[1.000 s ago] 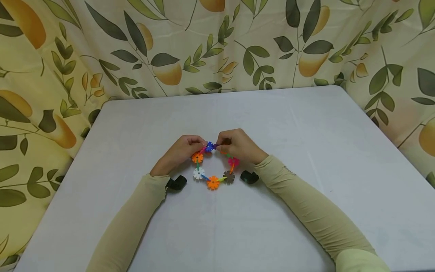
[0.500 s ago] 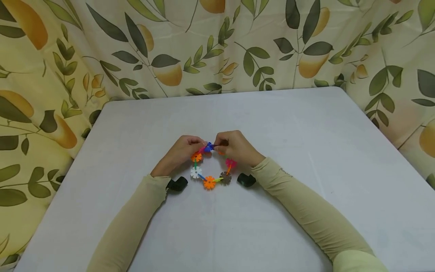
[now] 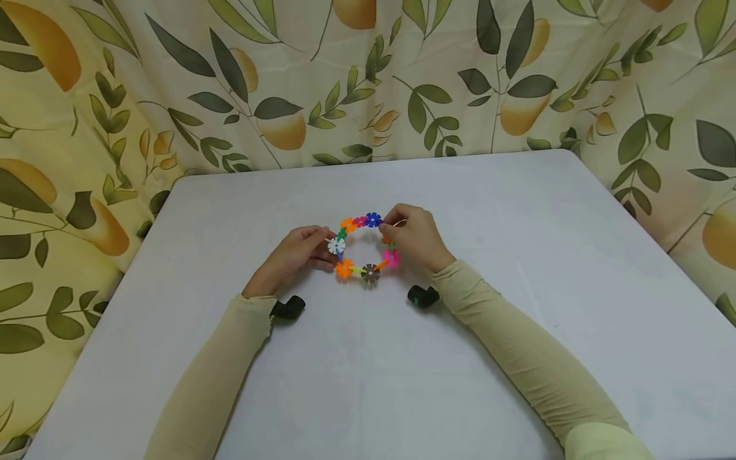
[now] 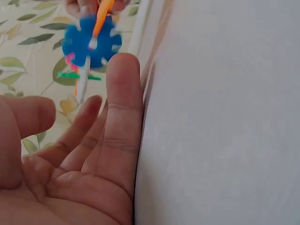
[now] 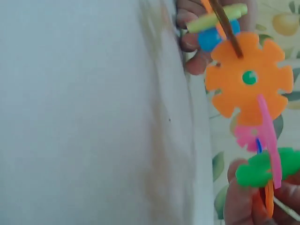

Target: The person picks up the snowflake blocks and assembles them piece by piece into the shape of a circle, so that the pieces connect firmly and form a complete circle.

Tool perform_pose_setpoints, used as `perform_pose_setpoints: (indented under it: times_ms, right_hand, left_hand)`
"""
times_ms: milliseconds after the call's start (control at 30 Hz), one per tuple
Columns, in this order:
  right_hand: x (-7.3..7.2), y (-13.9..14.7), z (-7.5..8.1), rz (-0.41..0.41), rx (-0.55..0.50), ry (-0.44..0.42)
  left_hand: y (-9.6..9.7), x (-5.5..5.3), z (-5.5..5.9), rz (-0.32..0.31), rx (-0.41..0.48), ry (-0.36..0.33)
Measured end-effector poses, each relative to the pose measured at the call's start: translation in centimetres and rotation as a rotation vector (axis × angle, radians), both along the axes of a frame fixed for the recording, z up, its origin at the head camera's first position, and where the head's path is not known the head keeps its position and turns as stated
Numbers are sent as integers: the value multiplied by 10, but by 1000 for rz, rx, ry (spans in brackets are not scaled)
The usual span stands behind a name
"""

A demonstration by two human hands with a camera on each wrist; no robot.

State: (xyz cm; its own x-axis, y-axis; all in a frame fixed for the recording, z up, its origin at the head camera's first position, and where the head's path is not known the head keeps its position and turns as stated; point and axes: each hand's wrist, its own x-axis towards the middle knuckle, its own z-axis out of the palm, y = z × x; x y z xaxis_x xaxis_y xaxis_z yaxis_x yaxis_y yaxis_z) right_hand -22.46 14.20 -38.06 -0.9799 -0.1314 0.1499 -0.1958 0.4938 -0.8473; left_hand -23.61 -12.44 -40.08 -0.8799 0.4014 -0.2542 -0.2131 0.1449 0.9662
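Observation:
A closed ring of notched plastic snowflake discs hangs between the hands in the head view, tilted toward me. Its dark blue disc is at the top, a brown disc at the bottom, a white disc at the left. My right hand pinches the ring at its upper right, close to a green disc in the right wrist view. Beside the white disc is my left hand. In the left wrist view that hand's fingers are extended, thumb apart, gripping nothing.
A white-covered table lies under both hands. Behind it hangs a leaf-and-fruit patterned curtain. Black wrist-worn pieces sit below the sleeve cuffs.
My left hand has let go near the blue disc and moved down and left, fingers opening. The ring has tilted and moved up and away, still pinched by my right hand.

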Motion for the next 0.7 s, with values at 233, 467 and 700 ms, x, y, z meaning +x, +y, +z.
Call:
perform_pose_setpoints:
  times_ms: [233,467,700]
  right_hand:
    - [-7,7,0,-140,-28,-54]
    - [-12,8,0,-196,-114,-109]
    - [-19,11,-4,-169,-207,-158]
  left_hand:
    - [4,0,2,35,103,-68]
    - [7,1,6,93,262,-111]
    - [11,2,3,214,533,-147]
